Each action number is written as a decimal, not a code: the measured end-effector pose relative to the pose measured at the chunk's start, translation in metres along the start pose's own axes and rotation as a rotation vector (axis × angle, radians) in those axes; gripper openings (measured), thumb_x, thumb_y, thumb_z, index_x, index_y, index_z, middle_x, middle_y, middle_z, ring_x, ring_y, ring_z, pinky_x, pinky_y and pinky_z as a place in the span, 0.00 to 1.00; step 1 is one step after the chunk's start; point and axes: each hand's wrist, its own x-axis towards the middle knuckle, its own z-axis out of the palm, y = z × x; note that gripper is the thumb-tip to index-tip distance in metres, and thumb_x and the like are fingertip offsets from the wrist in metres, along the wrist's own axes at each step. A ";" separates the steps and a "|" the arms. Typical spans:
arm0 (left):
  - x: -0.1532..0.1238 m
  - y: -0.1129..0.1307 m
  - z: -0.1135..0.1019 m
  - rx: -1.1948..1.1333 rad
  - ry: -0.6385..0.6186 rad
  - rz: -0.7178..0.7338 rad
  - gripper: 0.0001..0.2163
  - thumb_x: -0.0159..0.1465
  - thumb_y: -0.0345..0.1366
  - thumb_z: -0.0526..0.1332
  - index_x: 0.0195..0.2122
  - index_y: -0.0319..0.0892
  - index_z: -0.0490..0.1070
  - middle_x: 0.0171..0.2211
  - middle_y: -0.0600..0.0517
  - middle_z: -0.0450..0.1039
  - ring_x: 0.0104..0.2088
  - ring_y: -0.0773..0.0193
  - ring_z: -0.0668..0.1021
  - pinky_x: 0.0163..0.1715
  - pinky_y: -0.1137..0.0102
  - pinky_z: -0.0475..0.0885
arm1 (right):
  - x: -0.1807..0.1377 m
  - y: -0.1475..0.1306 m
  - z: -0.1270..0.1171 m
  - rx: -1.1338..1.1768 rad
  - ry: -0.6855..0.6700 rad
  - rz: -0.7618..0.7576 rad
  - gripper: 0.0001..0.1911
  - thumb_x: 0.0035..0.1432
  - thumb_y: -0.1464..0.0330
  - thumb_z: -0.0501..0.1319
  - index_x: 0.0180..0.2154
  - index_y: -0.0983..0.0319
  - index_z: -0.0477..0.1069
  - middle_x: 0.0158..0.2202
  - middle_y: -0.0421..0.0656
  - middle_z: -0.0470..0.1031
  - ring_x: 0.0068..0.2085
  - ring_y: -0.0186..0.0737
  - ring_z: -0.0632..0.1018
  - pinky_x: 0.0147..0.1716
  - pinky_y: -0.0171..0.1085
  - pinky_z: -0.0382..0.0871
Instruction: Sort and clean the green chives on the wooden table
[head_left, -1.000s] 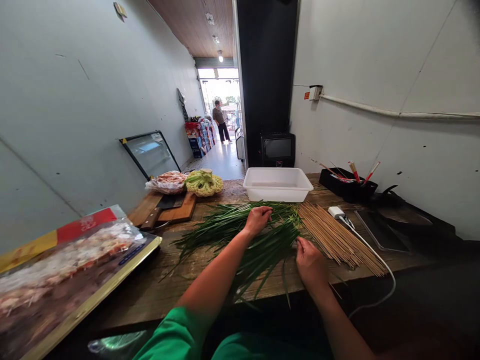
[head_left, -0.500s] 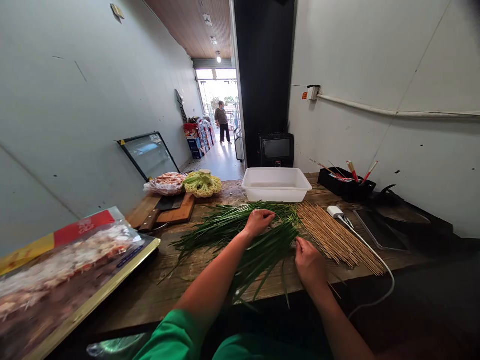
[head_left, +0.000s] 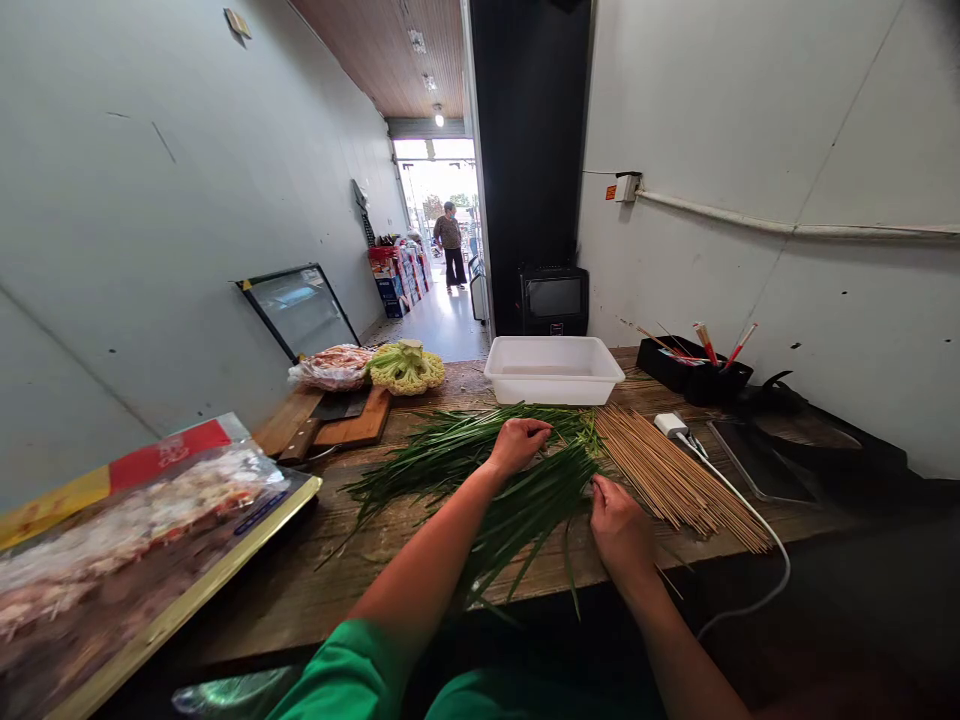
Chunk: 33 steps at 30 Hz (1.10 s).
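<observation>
Greens spreading beneath the left hand, its fingertips pressing together, right hand pinching their near right ends.

The bare left hand, its fingertips curling inward, is hiding whatever lies between them, and its forearm is covering part of the long, thin, dark green leaves. The bare right hand is concealing most of its own fingers, leaving its contact at the leaf ends too small to tell. The left edge is cutting off the large, glossy red, yellow and brown plastic packet, whose printing is blurring. The white rectangular plastic tub is hiding part of its floor behind its front wall. The thin white cable is disappearing into shadow. The distant standing person is appearing too small for detail.
</observation>
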 end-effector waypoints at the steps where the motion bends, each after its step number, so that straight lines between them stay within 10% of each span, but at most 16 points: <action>1: 0.000 0.000 0.000 -0.003 -0.002 0.004 0.12 0.58 0.35 0.57 0.38 0.38 0.78 0.25 0.52 0.78 0.27 0.67 0.76 0.32 0.74 0.70 | 0.000 0.000 0.000 0.000 0.002 -0.002 0.18 0.64 0.69 0.45 0.45 0.64 0.71 0.41 0.48 0.77 0.42 0.38 0.76 0.40 0.33 0.65; 16: -0.003 0.003 -0.004 0.059 -0.339 0.169 0.15 0.57 0.32 0.55 0.42 0.42 0.77 0.41 0.53 0.78 0.39 0.65 0.77 0.44 0.74 0.70 | 0.000 -0.002 -0.003 -0.025 -0.016 0.019 0.18 0.64 0.68 0.45 0.45 0.64 0.71 0.41 0.48 0.77 0.40 0.38 0.77 0.37 0.33 0.64; 22: 0.001 0.000 -0.025 0.499 0.120 0.064 0.12 0.61 0.34 0.55 0.39 0.43 0.78 0.39 0.47 0.77 0.44 0.58 0.74 0.49 0.62 0.63 | 0.000 -0.002 -0.004 -0.029 -0.042 0.038 0.18 0.64 0.68 0.46 0.46 0.64 0.71 0.42 0.47 0.76 0.40 0.38 0.77 0.37 0.33 0.65; 33: 0.000 -0.018 -0.009 0.768 0.036 0.066 0.06 0.57 0.36 0.61 0.32 0.46 0.78 0.37 0.46 0.72 0.46 0.53 0.67 0.46 0.60 0.56 | 0.000 -0.003 -0.002 -0.032 -0.022 0.031 0.18 0.64 0.69 0.45 0.45 0.64 0.72 0.41 0.47 0.77 0.42 0.38 0.76 0.41 0.34 0.65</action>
